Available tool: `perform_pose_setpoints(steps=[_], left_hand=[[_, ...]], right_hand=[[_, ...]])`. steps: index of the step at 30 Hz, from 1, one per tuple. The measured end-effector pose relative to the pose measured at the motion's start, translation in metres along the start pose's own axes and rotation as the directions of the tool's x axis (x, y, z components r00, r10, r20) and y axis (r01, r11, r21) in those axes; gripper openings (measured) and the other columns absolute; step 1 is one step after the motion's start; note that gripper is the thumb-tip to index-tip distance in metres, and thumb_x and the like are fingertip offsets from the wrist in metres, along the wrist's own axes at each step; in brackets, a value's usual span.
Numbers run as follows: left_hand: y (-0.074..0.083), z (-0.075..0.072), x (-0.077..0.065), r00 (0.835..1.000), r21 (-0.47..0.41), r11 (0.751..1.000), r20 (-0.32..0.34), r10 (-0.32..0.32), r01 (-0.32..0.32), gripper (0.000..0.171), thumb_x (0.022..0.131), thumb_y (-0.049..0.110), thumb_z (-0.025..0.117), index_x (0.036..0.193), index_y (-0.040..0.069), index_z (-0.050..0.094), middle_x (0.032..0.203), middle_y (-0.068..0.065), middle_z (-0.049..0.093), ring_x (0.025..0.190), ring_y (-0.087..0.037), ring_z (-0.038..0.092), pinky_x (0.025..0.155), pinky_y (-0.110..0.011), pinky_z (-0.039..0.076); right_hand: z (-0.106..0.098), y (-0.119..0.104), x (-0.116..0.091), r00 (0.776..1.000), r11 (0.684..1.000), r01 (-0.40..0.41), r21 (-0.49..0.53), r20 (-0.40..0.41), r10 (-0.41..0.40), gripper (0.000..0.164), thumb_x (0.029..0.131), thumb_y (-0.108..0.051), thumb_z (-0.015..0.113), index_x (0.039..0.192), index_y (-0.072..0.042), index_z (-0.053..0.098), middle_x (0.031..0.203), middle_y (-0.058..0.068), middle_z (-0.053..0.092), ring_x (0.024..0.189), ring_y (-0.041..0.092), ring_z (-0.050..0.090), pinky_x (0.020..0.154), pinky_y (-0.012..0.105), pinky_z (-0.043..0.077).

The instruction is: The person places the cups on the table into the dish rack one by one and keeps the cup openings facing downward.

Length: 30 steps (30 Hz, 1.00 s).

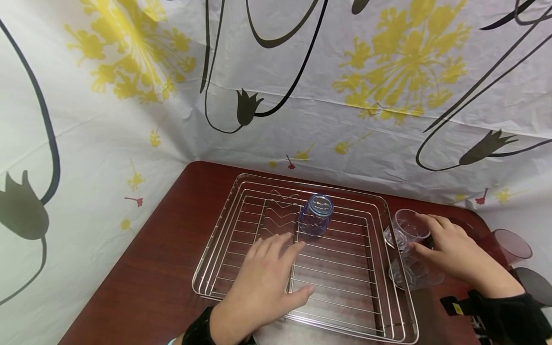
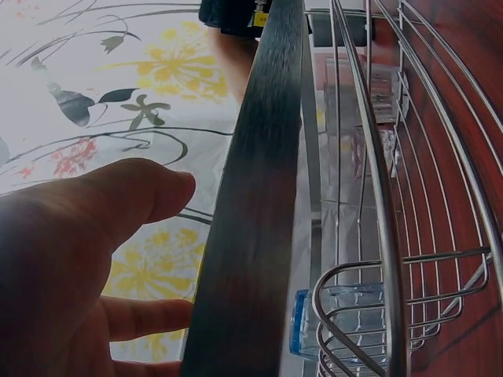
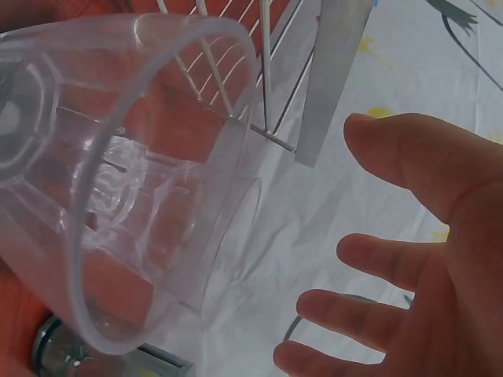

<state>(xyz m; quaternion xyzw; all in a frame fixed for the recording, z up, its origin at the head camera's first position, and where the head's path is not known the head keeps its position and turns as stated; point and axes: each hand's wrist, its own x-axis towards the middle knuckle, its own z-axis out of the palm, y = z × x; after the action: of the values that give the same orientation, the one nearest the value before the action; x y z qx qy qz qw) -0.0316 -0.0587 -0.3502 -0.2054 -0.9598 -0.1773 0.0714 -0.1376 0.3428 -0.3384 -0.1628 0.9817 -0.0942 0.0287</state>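
My left hand [image 1: 265, 282] hovers over the front of a metal wire rack [image 1: 310, 183], fingers and thumb spread with nothing held. Inside the rack toward the back, a blue glass jar-like cup [image 1: 316, 215] stands upside down beside wavy wire dividers [image 1: 280, 223]. At the rack's right side, my right hand [image 1: 457, 249] is close to a clear cup [image 1: 412, 226], with its fingers apart. In the right wrist view, a gap shows between these fingertips and the clear cup's wide rim [image 3: 82, 181].
More clear glassware [image 1: 409, 273] sits just outside the rack's right wall. Further right are a reddish cup [image 1: 511, 244] and a dark grey cup [image 1: 534, 285], partly behind my right forearm. The brown table [image 1: 142, 268] meets a patterned curtain [image 1: 276, 143] at the back.
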Motion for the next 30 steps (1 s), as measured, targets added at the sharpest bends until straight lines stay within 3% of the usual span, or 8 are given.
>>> perform_pose_setpoints(steps=[14,21,30], left_hand=[[-0.002,0.003,-0.001,1.000,-0.016,1.000,-0.011,-0.005,0.005,0.074,0.084,0.066,0.066,0.142,0.022,0.052,0.146,-0.009,0.051,0.133,-0.030,0.050,0.111,-0.055,0.038],[-0.003,0.004,-0.002,1.000,-0.024,1.000,-0.002,-0.004,0.003,0.075,0.084,0.065,0.066,0.143,0.022,0.051,0.146,-0.008,0.051,0.133,-0.030,0.050,0.110,-0.056,0.039],[-0.003,0.005,-0.002,1.000,-0.022,1.000,0.015,-0.008,0.008,0.074,0.084,0.065,0.066,0.143,0.023,0.051,0.146,-0.008,0.051,0.133,-0.029,0.050,0.110,-0.057,0.039]], right_hand=[[0.007,0.017,0.007,0.994,0.998,0.056,0.010,-0.090,-0.055,0.072,0.089,-0.031,0.074,0.142,0.005,0.042,0.136,0.034,0.044,0.122,0.058,0.039,0.093,0.070,0.030],[0.009,0.035,0.006,0.999,0.999,-0.039,0.004,-0.005,0.039,0.076,0.095,-0.040,0.067,0.146,0.006,0.035,0.141,0.039,0.035,0.124,0.065,0.030,0.094,0.075,0.026],[0.011,0.058,0.005,0.994,0.994,-0.108,-0.026,0.013,0.109,0.080,0.096,-0.047,0.063,0.145,0.010,0.034,0.139,0.043,0.033,0.120,0.069,0.028,0.091,0.078,0.026]])
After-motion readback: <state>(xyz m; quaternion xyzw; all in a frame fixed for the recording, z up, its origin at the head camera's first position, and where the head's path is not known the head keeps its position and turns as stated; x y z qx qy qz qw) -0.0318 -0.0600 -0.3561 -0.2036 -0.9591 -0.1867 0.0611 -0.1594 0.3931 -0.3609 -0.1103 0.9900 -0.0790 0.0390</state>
